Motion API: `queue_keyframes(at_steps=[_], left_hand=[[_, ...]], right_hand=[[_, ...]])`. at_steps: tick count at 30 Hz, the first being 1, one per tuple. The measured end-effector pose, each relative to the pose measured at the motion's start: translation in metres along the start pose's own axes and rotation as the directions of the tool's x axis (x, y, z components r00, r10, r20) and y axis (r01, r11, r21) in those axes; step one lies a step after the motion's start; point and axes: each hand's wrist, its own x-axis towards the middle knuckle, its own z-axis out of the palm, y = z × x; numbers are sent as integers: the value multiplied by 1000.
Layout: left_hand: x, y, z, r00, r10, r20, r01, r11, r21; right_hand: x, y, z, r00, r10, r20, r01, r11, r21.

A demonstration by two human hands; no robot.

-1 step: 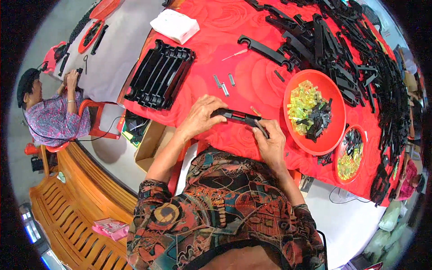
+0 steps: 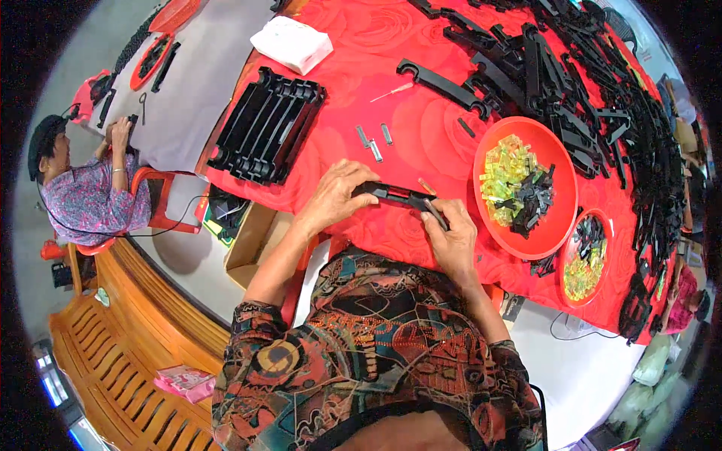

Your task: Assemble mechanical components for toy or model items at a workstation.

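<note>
Between my two hands is a long black plastic part (image 2: pixel 395 194), held just above the near edge of the red cloth. My left hand (image 2: pixel 340 197) pinches its left end with thumb and fingers. Its right end is gripped by my right hand (image 2: pixel 453 234), whose fingertips partly cover it. A thin tan piece (image 2: pixel 427 186) shows just above my right fingertips; I cannot tell whether it is held. Beyond the part, a few small clear-and-grey pieces (image 2: pixel 374 149) lie on the cloth. A neat row of similar black parts (image 2: pixel 269 126) lies to the left.
A red bowl (image 2: pixel 490 231) of small yellow and black pieces stands at right, a smaller red dish (image 2: pixel 573 299) beside it. Black parts (image 2: pixel 538 68) heap up at far right. A screwdriver-like tool (image 2: pixel 392 92) and white tissue pack (image 2: pixel 292 43) lie farther back. Another person (image 2: pixel 94 188) works at left.
</note>
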Motion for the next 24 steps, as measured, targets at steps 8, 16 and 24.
queue_keyframes(at_steps=[8, 16, 24], left_hand=[[-12, 49, -2, 958, 105, -267, -67, 986, 151], [-32, 63, 4, 973, -183, -140, 104, 891, -441], [-35, 56, -19, 911, -274, -307, 0, 745, -667]], right_hand=[[4, -24, -2, 994, -52, 97, 46, 997, 65], [0, -35, 15, 976, -193, 98, 179, 974, 141], [29, -29, -14, 1000, 13, -21, -16, 994, -113]])
